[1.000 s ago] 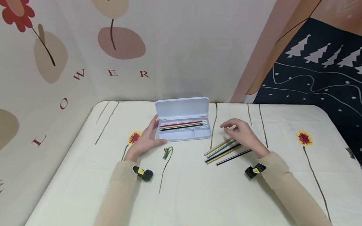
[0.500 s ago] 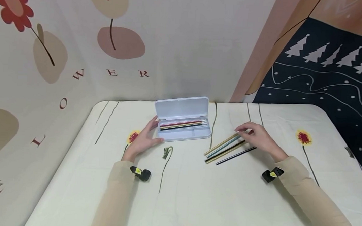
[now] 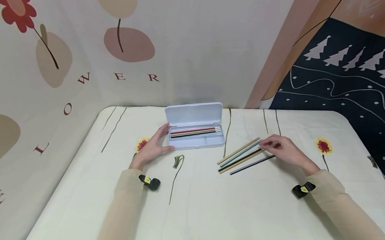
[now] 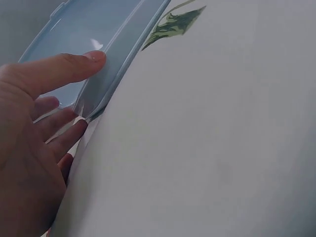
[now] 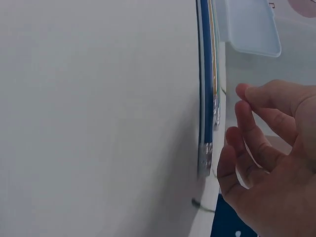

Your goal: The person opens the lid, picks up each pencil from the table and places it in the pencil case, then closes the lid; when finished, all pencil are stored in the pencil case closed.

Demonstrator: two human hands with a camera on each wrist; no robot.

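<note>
A light-blue pencil case stands at the back of the table with its lid raised. Several pencils lie in its rear compartment. My left hand touches the case's left end, thumb along the front and the loosely extended fingers around the corner. To the right, loose pencils lie slanted side by side, among them a gold pencil, a teal pencil and a dark pencil. By their far ends is my right hand, fingers loosely bent, thumb and index tips together with nothing visible between them.
The white tablecloth carries printed flowers and stems. A pale printed curtain hangs right behind the case, and a dark panel with white trees stands at the right.
My right hand has moved rightward from beside the case to the far ends of the loose pencils. The left hand, case and pencils stay nearly the same.
</note>
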